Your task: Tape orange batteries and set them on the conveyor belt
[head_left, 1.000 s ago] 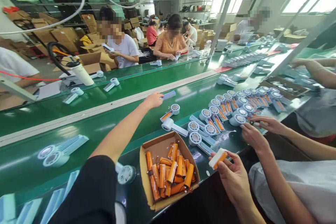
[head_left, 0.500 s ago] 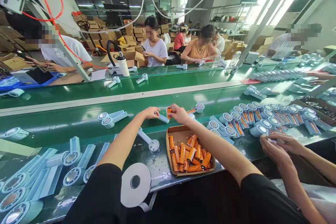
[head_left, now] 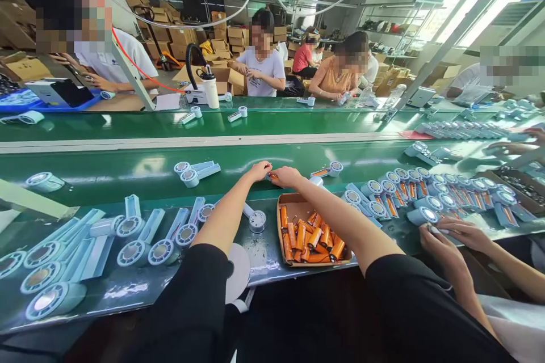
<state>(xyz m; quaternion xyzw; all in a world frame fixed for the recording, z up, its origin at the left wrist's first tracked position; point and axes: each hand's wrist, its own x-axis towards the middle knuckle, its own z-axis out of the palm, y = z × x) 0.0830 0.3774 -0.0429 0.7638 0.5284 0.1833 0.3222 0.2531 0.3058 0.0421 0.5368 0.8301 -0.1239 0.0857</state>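
Observation:
My left hand [head_left: 259,170] and my right hand [head_left: 285,176] meet above the green belt, fingertips nearly touching. My left fingers are closed on a light blue fan handle [head_left: 268,177], mostly hidden by the hands. My right fingers pinch an orange battery [head_left: 273,176], of which only a sliver shows. Below my right forearm stands a cardboard box [head_left: 280,211] of orange wired batteries [head_left: 315,237]. A fan housing with a round head [head_left: 257,221] lies beside my left forearm, and a white tape roll [head_left: 239,275] is partly behind my left sleeve.
Light blue fan housings [head_left: 136,252] lie in rows at left. More housings with batteries [head_left: 389,204] crowd the right, where a co-worker's hands [head_left: 447,244] handle a small piece. Several people sit across the green belt [head_left: 106,167]. A white bar [head_left: 170,142] runs along it.
My hands have come together, bringing the orange battery to the light blue handle. The view has shifted, showing more housings at left; my left sleeve now covers part of the tape roll.

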